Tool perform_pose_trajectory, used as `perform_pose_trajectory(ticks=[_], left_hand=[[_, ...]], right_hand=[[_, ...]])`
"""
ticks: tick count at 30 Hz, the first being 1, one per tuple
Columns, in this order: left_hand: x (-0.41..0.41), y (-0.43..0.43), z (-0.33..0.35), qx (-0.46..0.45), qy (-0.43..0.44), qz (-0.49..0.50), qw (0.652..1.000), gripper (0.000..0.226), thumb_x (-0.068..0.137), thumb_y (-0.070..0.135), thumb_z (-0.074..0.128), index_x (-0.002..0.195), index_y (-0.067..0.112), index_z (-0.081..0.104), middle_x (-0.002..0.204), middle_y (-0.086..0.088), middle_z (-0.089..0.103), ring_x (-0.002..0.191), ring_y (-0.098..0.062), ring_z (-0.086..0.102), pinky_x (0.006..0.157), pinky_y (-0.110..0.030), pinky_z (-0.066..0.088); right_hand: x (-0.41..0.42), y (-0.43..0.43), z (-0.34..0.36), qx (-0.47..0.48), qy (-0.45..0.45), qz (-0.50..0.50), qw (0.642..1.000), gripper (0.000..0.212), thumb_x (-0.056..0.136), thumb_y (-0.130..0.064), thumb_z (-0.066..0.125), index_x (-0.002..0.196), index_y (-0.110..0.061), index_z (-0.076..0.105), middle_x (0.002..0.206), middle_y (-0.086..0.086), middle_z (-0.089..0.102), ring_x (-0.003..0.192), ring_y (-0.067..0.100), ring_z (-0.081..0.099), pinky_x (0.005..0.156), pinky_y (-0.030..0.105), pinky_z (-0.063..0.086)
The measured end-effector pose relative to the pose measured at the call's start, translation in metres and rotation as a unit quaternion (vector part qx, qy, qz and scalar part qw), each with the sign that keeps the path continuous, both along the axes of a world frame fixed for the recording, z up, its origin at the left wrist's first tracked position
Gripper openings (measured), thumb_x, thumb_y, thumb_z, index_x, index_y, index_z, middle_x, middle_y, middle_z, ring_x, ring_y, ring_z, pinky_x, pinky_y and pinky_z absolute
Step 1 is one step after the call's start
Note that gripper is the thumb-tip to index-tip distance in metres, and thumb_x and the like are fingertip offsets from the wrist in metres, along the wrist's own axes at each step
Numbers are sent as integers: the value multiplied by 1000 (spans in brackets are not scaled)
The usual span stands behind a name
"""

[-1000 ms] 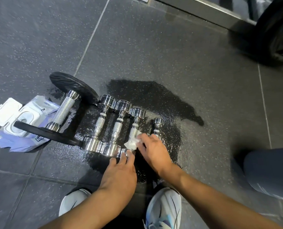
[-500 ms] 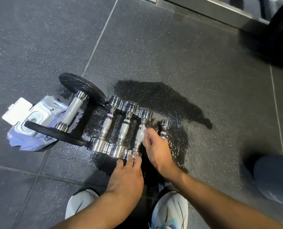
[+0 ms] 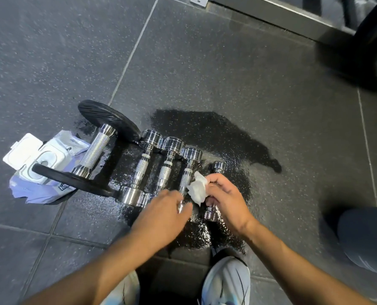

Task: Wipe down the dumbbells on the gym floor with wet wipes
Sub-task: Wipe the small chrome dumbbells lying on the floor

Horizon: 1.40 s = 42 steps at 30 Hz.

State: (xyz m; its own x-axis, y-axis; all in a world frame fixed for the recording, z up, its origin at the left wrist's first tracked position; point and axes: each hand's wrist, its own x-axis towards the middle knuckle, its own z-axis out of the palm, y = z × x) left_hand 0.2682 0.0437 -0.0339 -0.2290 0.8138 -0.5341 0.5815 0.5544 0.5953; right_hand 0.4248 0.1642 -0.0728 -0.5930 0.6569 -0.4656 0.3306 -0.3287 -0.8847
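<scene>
In the head view, the right hand (image 3: 226,195) has lifted the crumpled wet wipe (image 3: 197,188) off the knurled handle of the third chrome dumbbell (image 3: 188,170), where it rubbed half a second ago; its grip pinches the wipe just beside that handle, over the smallest dumbbell (image 3: 219,167); the left hand (image 3: 161,216) stays at the third dumbbell's near end, its grip curled on the head to steady it. The whole row lies on the wet gym floor (image 3: 216,133), the wipe pack (image 3: 44,164) beside the big black-plated dumbbell (image 3: 95,150); that handle looks done, so the smallest is probably next.
</scene>
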Motion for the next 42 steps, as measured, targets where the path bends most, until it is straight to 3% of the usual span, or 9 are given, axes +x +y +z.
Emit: perform_pose_trajectory(ticks=[3, 6, 11, 17, 21, 24, 27, 32, 42], left_hand=[[-15, 10, 5, 35, -168, 141, 975, 31, 90, 61, 67, 108, 35, 69, 99, 19, 71, 90, 2, 67, 85, -25, 55], [-16, 14, 5, 92, -146, 158, 972, 13, 91, 46, 73, 100, 36, 73, 89, 24, 73, 84, 4, 68, 71, -13, 50], [-19, 16, 4, 120, -186, 230, 948, 17, 102, 36, 62, 95, 36, 78, 92, 15, 78, 88, -13, 74, 86, -48, 60], [-26, 17, 11, 138, -327, 398, 846, 24, 104, 14, 52, 106, 13, 76, 107, -4, 78, 109, -24, 71, 99, -46, 57], [-31, 21, 12, 162, -352, 420, 821, 26, 106, 13, 48, 108, 9, 73, 108, -13, 76, 106, -27, 71, 99, -45, 56], [-30, 24, 16, 183, -332, 388, 840, 26, 109, 20, 47, 109, 17, 73, 110, -7, 77, 109, -22, 72, 98, -42, 55], [-27, 26, 16, 198, -307, 350, 863, 29, 109, 32, 48, 102, 15, 70, 97, -13, 74, 92, -22, 71, 88, -38, 54], [-29, 32, 14, 199, -293, 357, 864, 55, 104, 44, 57, 100, -10, 50, 81, -28, 52, 74, -22, 44, 66, -41, 35], [-34, 48, 15, 108, -330, 429, 834, 34, 94, 42, 73, 99, 9, 73, 84, -8, 76, 71, -17, 72, 66, -33, 57]], right_hand=[[-1, -1, 10, -4, 36, 24, 999, 11, 97, -7, 62, 107, -11, 67, 91, 12, 71, 78, 21, 59, 77, 42, 46], [-4, -1, 12, 1, 39, 34, 999, 10, 97, -12, 65, 107, -11, 68, 92, 20, 68, 78, 26, 57, 79, 47, 45], [-9, 4, 17, -99, 86, -56, 990, 8, 96, -9, 62, 90, -12, 67, 100, 8, 66, 93, 23, 56, 79, 39, 44], [-7, 12, 20, -231, 167, -206, 936, 8, 88, -8, 56, 82, -13, 54, 103, 13, 70, 98, 25, 64, 89, 43, 51], [-8, 17, 21, -244, 143, -234, 930, 10, 96, -8, 47, 89, -10, 54, 89, 13, 70, 82, 26, 71, 76, 41, 60], [-12, 16, 21, -269, 73, -214, 936, 15, 94, -15, 53, 106, -5, 51, 71, 5, 60, 58, 21, 60, 54, 33, 54], [-17, 12, 17, -265, 22, -186, 946, 21, 99, -22, 58, 107, -3, 58, 83, 14, 63, 69, 28, 57, 67, 41, 52], [-17, 10, 12, -208, -5, -109, 972, 22, 102, -29, 58, 100, -8, 57, 69, 9, 59, 60, 23, 50, 57, 35, 42], [-14, -9, 5, 2, 14, 118, 993, 72, 83, -10, 82, 143, -28, 47, 124, 5, 54, 115, 25, 51, 94, 49, 47]])
